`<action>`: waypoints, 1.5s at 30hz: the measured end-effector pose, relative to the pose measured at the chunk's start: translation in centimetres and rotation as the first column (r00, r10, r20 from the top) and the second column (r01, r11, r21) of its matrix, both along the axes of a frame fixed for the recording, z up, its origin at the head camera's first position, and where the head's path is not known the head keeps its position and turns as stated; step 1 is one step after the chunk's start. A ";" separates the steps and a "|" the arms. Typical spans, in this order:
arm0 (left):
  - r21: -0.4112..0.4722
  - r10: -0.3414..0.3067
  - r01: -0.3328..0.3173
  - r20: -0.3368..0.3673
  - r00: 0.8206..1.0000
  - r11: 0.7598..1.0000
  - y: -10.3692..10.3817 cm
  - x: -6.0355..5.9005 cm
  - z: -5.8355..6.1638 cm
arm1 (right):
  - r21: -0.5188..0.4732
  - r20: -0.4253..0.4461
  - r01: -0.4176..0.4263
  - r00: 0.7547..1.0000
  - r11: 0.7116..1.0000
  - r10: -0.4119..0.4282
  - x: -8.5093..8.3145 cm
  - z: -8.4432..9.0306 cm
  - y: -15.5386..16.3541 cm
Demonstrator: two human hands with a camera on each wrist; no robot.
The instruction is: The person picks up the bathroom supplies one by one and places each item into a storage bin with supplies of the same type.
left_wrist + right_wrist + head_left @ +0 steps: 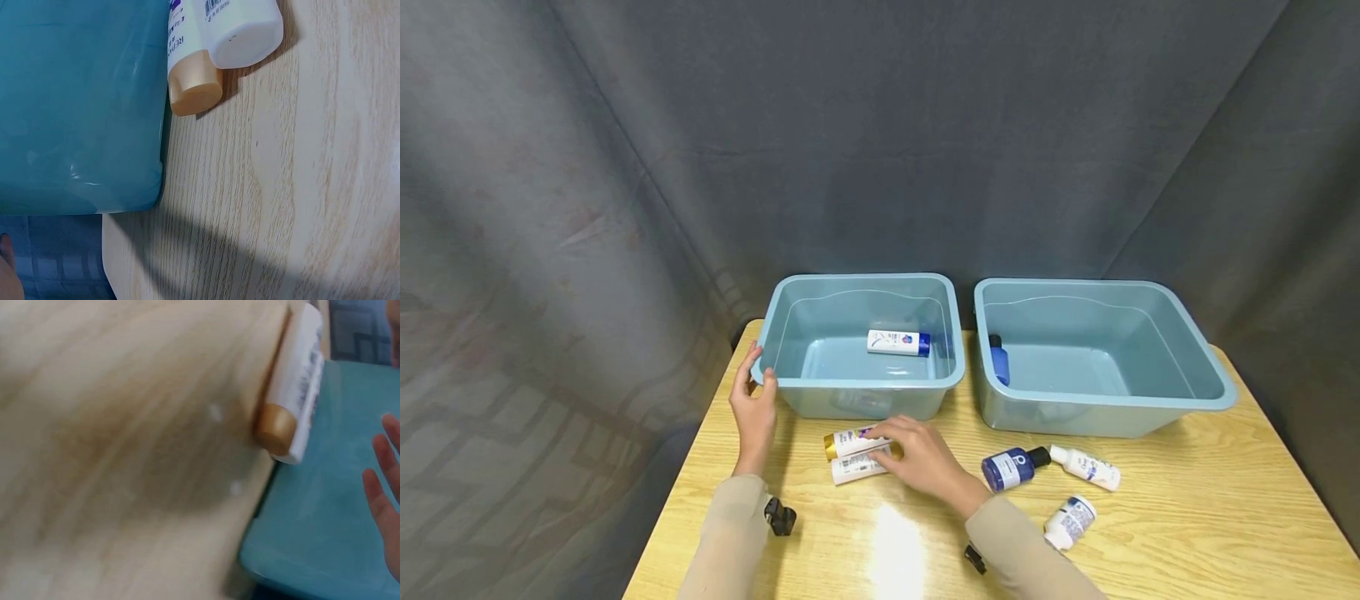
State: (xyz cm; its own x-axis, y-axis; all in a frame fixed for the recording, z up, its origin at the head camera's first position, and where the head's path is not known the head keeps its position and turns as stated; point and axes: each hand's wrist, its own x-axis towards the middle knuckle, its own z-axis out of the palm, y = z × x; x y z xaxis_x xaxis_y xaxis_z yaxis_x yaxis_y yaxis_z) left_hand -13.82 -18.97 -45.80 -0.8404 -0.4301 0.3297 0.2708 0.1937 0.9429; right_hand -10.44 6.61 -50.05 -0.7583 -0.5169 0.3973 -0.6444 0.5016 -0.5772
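My left hand (754, 417) holds the front left corner of the left blue plastic tub (857, 384), thumb and fingers at its rim. Just in front of that tub, two white bottles lie side by side on the table. The one nearer the tub has its gold cap (830, 447) to the left. The other white bottle (853, 467) shows its base there, and its own gold cap (277, 429) in the right wrist view. Over their right ends hovers my right hand (921, 454), its fingers spread and apart from the bottles in the right wrist view.
Inside the left tub lies a white bottle with a blue cap (898, 342). A blue bottle (999, 364) leans in the right tub (1105, 401). On the table at right are a dark blue bottle (1009, 470), a slim white bottle (1090, 468) and a small white bottle (1071, 522).
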 end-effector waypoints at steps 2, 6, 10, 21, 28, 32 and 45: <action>0.009 -0.002 0.002 -0.001 1.000 1.000 0.0 0.0 0.0 | 0.044 0.038 0.008 0.999 0.999 -0.010 0.0 -0.5 0.0; 0.016 -0.008 0.008 -0.012 1.000 1.000 -0.1 -0.1 -0.1 | 0.118 0.106 0.017 0.994 0.993 -0.030 0.0 -1.1 0.1; 0.005 -0.010 0.010 -0.016 1.000 1.000 -0.1 -0.2 -0.1 | 0.146 0.133 0.020 0.990 0.989 -0.040 0.0 -1.4 0.0; 0.006 -0.010 0.010 -0.024 1.000 1.000 -0.1 -0.2 -0.1 | 0.220 0.121 0.001 0.992 0.975 -0.028 -0.4 -2.4 -0.6; 0.003 -0.002 0.002 -0.020 1.000 1.000 0.0 -0.1 -0.1 | 0.238 0.090 -0.010 0.996 0.971 -0.012 -0.3 -2.7 -1.5; -0.004 0.005 -0.005 -0.016 1.000 1.000 0.0 -0.1 -0.1 | 0.258 0.076 -0.011 0.997 0.966 -0.009 -0.1 -2.8 -2.0; 0.008 -0.005 0.005 -0.025 1.000 1.000 0.1 0.0 -0.1 | 0.319 0.076 -0.012 0.997 0.948 -0.014 0.1 -3.0 -2.4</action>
